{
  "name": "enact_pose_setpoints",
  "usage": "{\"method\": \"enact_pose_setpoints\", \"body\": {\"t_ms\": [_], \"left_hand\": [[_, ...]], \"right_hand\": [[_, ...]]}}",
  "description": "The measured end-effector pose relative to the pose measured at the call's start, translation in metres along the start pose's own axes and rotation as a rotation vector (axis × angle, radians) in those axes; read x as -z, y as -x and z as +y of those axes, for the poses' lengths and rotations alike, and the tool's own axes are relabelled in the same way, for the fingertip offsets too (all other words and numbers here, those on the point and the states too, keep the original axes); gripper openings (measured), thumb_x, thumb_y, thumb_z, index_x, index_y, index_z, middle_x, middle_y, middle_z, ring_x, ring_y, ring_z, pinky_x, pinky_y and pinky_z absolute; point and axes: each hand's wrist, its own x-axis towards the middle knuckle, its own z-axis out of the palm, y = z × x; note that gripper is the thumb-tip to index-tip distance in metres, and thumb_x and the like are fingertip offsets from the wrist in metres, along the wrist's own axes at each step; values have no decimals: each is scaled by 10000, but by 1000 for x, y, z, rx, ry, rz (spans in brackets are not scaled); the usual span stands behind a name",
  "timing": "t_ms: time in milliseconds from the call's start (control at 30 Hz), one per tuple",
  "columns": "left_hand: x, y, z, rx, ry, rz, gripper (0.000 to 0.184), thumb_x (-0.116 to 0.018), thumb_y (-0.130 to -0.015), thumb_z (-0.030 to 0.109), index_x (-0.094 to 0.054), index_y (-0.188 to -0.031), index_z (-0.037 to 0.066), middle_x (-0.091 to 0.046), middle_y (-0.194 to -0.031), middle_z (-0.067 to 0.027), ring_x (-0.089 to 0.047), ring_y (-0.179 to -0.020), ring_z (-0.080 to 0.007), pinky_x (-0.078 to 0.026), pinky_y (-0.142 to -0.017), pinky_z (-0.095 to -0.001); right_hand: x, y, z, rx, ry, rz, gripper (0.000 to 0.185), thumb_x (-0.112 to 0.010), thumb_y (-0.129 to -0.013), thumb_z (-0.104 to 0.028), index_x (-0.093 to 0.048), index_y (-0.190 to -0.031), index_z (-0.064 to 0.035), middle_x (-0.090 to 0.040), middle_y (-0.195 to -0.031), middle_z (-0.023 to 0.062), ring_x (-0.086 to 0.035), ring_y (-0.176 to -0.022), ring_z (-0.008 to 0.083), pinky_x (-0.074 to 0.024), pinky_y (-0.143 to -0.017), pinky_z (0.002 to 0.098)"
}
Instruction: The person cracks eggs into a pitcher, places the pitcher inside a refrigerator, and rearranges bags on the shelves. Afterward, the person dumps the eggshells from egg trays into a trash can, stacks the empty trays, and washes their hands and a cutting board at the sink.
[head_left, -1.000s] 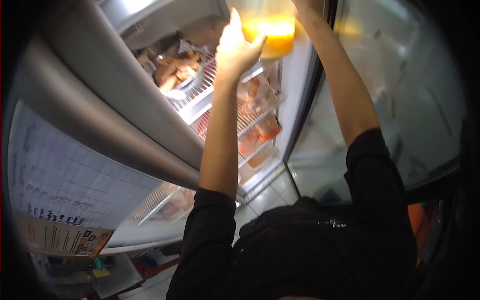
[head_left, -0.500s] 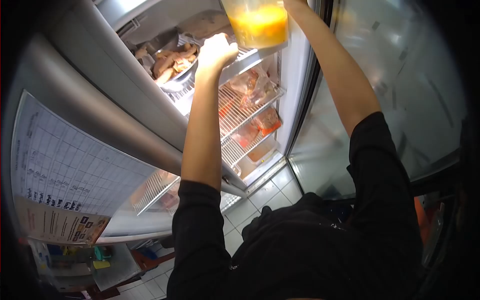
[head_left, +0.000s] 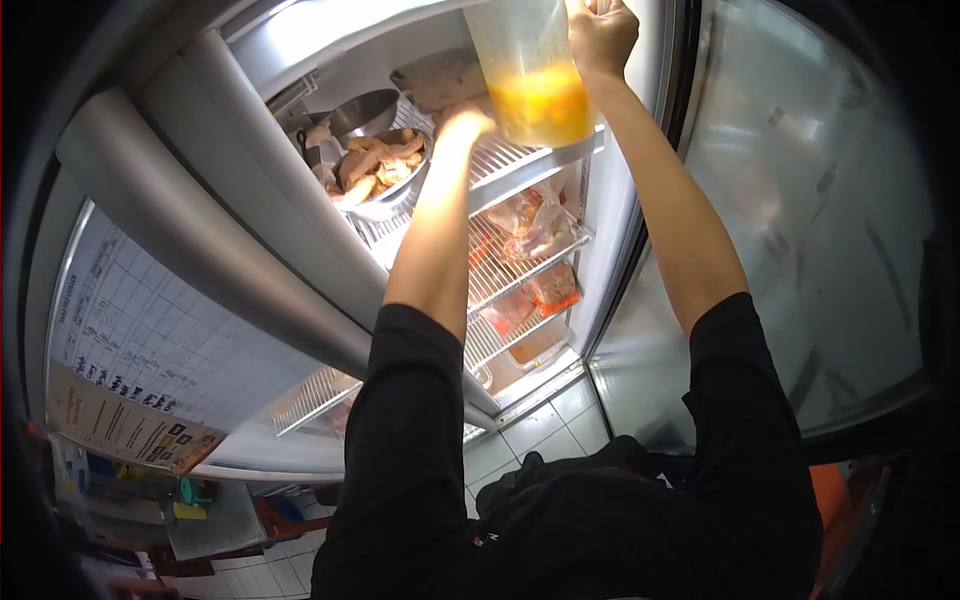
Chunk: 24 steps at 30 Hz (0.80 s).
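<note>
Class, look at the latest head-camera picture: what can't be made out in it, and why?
Head view, pitcher: its rim is cut off by the top edge.
Head view, left hand: blur and glare hide its fingers, so whether it touches anything is unclear.
Head view, middle wire shelf: its left part is hidden behind the left forearm.
Head view, sheet: its handwriting is too small to read.

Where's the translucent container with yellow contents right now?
In the head view, the translucent container is at top, just right of centre, held by the right hand, with the left hand just to its left.
</note>
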Motion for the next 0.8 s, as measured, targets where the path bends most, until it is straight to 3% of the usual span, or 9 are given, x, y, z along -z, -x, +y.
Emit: {"method": "enact_pose_setpoints", "body": {"t_ms": [33,133,400,467,500,533,600,700,800], "left_hand": [[5,6,4,4,20,-15,646,-841,-815,330,-738,-1395,64,-687,-1470,-221,-656,-1390,-350,-513,-1178,-421],[3,23,16,-30,50,-29,638,-830,-805,291,-736,-1392,61,-696,-1456,-218,-659,-1382,-355,-518,-1173,-427],[27,94,34,-43,119,-78,553,-709,-884,262,-725,-1357,-26,-726,-1352,-287,-701,-1287,-405,-543,-1111,-447],[35,149,42,-122,133,226,593,-689,-947,285,-650,-1467,3,-714,-1384,-273,-685,-1298,-431,-544,-1100,-474],[38,178,39,-244,197,358,572,-711,-953,276,-640,-1462,24,-730,-1341,-252,-700,-1262,-418,-556,-1073,-488],[41,211,33,-360,265,487,555,-733,-959,267,-630,-1457,46,-745,-1299,-232,-714,-1226,-405,-568,-1045,-502],[55,278,23,-395,458,561,550,-774,-950,214,-635,-1452,36,-757,-1264,-216,-744,-1166,-361,-580,-978,-466],[61,374,5,-253,593,575,513,-769,-962,78,-638,-1457,37,-769,-1198,-136,-727,-982,-192,-547,-826,-319],[31,441,-41,-155,575,692,442,-727,-1001,41,-625,-1431,13,-741,-1121,-87,-658,-861,-121,-504,-759,-262]], "right_hand": [[-37,-4,59,-85,-287,50,771,-538,-1068,-206,-191,-1696,79,-208,-1762,320,-189,-1653,411,-141,-1377,442],[-31,-1,48,-130,-67,-38,804,-491,-1105,-274,-104,-1720,72,-85,-1813,280,-76,-1690,389,-51,-1393,404],[-21,-8,27,-159,48,-118,852,-551,-1082,-266,-105,-1706,106,-93,-1810,289,-80,-1693,381,-61,-1394,421],[-18,-8,20,-186,-117,-139,877,-593,-1056,-229,-107,-1701,115,-65,-1816,281,-64,-1694,379,-41,-1393,413],[-24,-6,20,-198,-134,-49,886,-621,-1038,-200,-127,-1706,106,-204,-1784,303,-215,-1663,400,-203,-1367,444],[-9,-1,2,-202,-124,-55,886,-621,-1038,-200,-127,-1706,106,-204,-1784,303,-215,-1663,400,-203,-1367,444],[39,1,-55,-179,-350,-330,775,-614,-1039,-164,-257,-1675,96,-502,-1611,307,-509,-1478,409,-430,-1224,475],[66,13,-40,135,-107,-144,654,-647,-1041,-182,-404,-1592,74,-685,-1357,245,-659,-1215,364,-543,-1042,461],[143,57,-97,-102,-394,-140,596,-696,-1027,-205,-469,-1509,63,-712,-1279,218,-674,-1159,340,-547,-1006,453]]}}
